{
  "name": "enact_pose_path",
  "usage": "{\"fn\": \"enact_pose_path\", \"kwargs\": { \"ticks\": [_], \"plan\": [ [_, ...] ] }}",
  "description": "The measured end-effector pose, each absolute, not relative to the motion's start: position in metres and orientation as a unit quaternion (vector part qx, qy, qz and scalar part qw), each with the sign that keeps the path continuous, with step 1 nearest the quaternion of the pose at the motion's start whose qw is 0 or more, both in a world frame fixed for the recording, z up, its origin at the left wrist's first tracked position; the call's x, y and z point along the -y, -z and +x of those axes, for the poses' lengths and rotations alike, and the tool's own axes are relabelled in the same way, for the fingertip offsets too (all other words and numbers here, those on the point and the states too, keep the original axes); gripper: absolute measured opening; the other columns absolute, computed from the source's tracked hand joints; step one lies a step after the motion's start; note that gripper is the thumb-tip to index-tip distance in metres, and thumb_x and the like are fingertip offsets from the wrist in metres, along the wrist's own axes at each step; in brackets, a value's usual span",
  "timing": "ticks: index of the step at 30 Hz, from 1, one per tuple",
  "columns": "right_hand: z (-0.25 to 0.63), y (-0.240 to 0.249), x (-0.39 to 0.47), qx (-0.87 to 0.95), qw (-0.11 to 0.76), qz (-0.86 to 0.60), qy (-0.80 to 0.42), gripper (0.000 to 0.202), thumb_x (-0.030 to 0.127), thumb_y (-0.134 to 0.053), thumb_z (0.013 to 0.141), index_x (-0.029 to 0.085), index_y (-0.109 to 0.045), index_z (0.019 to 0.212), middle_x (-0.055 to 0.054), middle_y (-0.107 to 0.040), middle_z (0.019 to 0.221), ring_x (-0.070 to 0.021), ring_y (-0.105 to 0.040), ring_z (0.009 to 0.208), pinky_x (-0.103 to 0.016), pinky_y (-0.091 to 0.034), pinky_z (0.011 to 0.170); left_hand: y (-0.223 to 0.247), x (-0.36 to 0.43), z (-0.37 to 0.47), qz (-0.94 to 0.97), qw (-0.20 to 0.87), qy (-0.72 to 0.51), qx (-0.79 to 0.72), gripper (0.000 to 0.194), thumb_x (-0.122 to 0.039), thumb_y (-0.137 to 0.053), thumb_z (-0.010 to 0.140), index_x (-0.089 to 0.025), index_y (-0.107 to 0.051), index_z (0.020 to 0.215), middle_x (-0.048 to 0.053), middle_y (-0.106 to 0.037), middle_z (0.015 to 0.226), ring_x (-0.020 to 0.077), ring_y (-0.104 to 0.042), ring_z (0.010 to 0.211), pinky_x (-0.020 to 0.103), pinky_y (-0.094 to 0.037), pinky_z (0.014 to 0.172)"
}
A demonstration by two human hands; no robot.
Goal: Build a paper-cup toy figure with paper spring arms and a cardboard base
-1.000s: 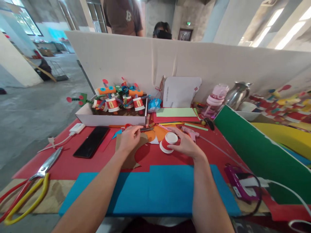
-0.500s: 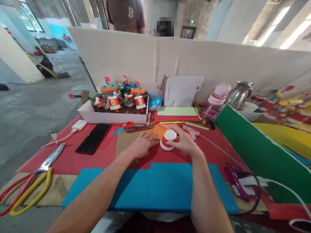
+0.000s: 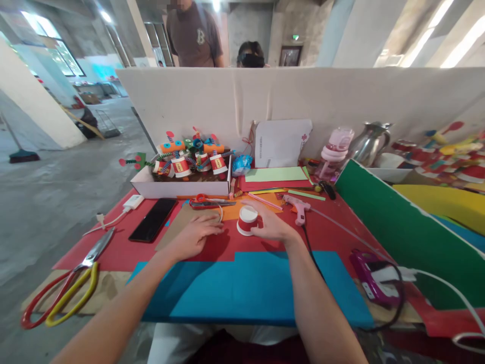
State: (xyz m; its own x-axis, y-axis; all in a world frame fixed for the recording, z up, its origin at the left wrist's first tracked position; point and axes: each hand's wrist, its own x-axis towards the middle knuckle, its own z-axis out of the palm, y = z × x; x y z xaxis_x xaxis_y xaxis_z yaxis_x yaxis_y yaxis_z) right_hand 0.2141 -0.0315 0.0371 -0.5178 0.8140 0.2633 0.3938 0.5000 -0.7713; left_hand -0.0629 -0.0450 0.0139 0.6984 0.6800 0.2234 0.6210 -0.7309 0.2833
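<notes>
An upside-down red and white paper cup (image 3: 247, 222) stands on the red sheet in the middle of the table. My right hand (image 3: 272, 222) is curved around its right side, thumb low and fingers behind. To the left, my left hand (image 3: 199, 231) rests low over the edge of a brown cardboard piece (image 3: 172, 233). A thin, curved white strip (image 3: 221, 212) rises from its fingertips and appears pinched there. Behind the hands lie red-handled scissors (image 3: 212, 203) and an orange sheet (image 3: 231, 212). A pink glue gun (image 3: 299, 208) is right of my right hand.
Large red-and-yellow-handled shears (image 3: 91, 258) and a black phone (image 3: 153, 220) lie left. A white box (image 3: 182, 189) holds several cup figures at the back. A green board (image 3: 409, 237) and purple power strip (image 3: 373, 278) border the right. Two people are behind the white partition (image 3: 189, 96).
My left hand has moved left, away from the cup, with the white strip at its fingertips. My right hand stays around the cup. The view has shifted, showing more of the glue gun.
</notes>
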Motion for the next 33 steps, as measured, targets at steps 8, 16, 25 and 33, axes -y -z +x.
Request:
{"fn": "enact_pose_path", "kwargs": {
  "ticks": [8, 16, 25, 33],
  "plan": [
    [0.201, -0.025, 0.028, 0.759, 0.349, -0.498, -0.233, 0.064, 0.037, -0.077, 0.065, 0.020, -0.057, 0.124, -0.013, -0.058, 0.130, -0.0317, -0.047, 0.127, -0.051, -0.035, 0.108, -0.031, 0.005, -0.002, 0.835, 0.136, -0.372, -0.382, 0.044, -0.004, -0.039, 0.078, -0.021, -0.072, 0.102, 0.005, -0.073, 0.104, 0.0192, -0.064, 0.103, 0.035, -0.050, 0.094],
    [0.213, -0.028, 0.025, 0.790, 0.332, -0.413, -0.308, 0.069, 0.032, -0.071, 0.071, 0.019, -0.048, 0.135, -0.013, -0.052, 0.139, -0.0283, -0.047, 0.130, -0.046, -0.035, 0.109, 0.014, -0.015, 0.031, 0.719, 0.331, -0.467, -0.394, 0.057, 0.000, -0.038, 0.067, -0.017, -0.065, 0.114, 0.004, -0.073, 0.103, 0.0163, -0.067, 0.096, 0.033, -0.052, 0.091],
    [0.223, -0.036, 0.028, 0.765, 0.330, -0.428, -0.350, 0.068, 0.039, -0.069, 0.075, 0.022, -0.047, 0.137, -0.012, -0.054, 0.136, -0.0267, -0.051, 0.125, -0.044, -0.039, 0.106, 0.015, -0.009, 0.027, 0.695, 0.441, -0.430, -0.371, 0.065, 0.000, -0.042, 0.065, -0.015, -0.058, 0.125, 0.005, -0.074, 0.095, 0.0194, -0.067, 0.092, 0.035, -0.052, 0.087],
    [0.218, -0.039, 0.030, 0.776, 0.335, -0.442, -0.302, 0.050, 0.033, -0.073, 0.069, 0.019, -0.061, 0.115, -0.009, -0.063, 0.116, -0.0235, -0.059, 0.106, -0.040, -0.045, 0.095, 0.014, -0.009, 0.026, 0.683, 0.340, -0.478, -0.436, 0.051, 0.000, -0.038, 0.066, -0.016, -0.070, 0.102, 0.001, -0.073, 0.078, 0.0143, -0.068, 0.076, 0.029, -0.054, 0.080]
  ]
}}
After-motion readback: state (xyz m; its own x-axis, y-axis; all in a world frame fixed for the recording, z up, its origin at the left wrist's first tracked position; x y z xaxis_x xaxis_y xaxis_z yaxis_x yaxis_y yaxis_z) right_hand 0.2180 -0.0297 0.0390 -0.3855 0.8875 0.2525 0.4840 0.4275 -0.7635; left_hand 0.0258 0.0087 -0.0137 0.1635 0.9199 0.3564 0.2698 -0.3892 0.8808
